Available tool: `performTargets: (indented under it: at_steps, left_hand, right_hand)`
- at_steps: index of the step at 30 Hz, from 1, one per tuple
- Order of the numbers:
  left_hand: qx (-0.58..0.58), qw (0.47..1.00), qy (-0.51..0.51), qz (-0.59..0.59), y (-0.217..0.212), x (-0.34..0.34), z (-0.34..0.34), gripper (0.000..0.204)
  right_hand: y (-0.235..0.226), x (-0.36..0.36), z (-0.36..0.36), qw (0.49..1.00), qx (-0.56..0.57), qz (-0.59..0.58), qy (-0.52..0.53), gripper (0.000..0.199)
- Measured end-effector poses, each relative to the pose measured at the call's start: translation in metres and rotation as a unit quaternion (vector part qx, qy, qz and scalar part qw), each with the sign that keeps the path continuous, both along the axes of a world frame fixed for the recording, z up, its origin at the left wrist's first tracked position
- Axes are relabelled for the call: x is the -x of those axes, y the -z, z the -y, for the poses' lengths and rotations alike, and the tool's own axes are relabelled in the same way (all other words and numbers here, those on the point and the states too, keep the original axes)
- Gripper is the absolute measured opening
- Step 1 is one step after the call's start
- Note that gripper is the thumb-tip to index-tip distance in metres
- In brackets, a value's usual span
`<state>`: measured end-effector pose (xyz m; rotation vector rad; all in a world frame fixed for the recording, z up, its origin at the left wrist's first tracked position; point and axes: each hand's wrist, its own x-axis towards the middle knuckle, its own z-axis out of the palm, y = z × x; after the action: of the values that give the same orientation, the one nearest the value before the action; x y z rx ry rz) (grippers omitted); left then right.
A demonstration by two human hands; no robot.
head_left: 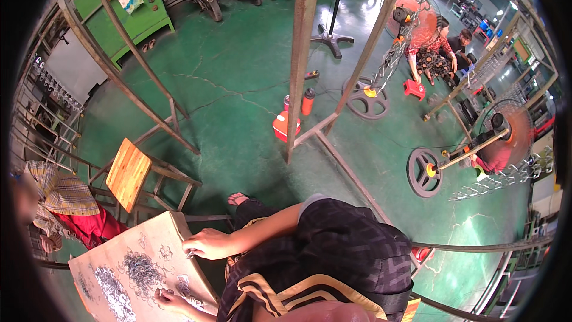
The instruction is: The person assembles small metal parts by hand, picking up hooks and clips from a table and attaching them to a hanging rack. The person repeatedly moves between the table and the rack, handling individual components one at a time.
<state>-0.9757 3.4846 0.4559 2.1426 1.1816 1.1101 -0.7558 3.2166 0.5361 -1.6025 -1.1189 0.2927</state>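
A tan worktable (173,226) at the lower left carries heaps of small metal parts. A grey heap of thin ring-like pieces (143,269) lies in the middle, beside a heap of shiny silvery pieces (114,295). My right hand (208,243) is over the table's near right edge, its fingers closed on a small metal piece (190,254). Lower down, my left hand (170,300) is next to the ring heap, its fingers pinched together; what they hold is too small to make out. A few silvery pieces (183,284) lie between my hands.
A person in a plaid shirt (65,188) sits across the table, near a wooden stool (128,173). Metal frame posts (301,53) rise ahead. Fans (417,15), a red box (287,125) and an orange bottle (308,101) stand on the green floor. Other people sit farther right.
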Motion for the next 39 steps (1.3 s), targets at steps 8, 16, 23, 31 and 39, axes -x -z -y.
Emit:
performTargets:
  at_steps: [8,16,23,31,39]
  left_hand:
    - [0.107,0.99,-0.022,0.09,-0.007,-0.011,0.0,0.016]
    - [0.328,0.894,0.088,0.291,-0.024,-0.016,0.017,0.026]
    - [0.36,0.882,0.105,0.286,-0.005,-0.012,0.005,0.027]
    - [0.347,0.899,0.028,0.267,-0.029,-0.011,0.018,0.03]
    - [0.413,0.851,0.09,0.311,-0.022,-0.01,0.023,0.028]
  right_hand:
    - [0.001,0.0,0.008,1.0,0.012,-0.007,0.011,0.014]
    - [0.005,-0.003,0.013,1.0,-0.002,0.013,0.008,0.02]
    - [-0.005,-0.004,0.019,1.0,0.012,-0.001,0.005,0.017]
    - [0.002,-0.004,0.017,1.0,0.004,0.01,-0.004,0.019]
    - [0.016,-0.002,0.007,0.998,-0.03,0.035,0.038,0.016]
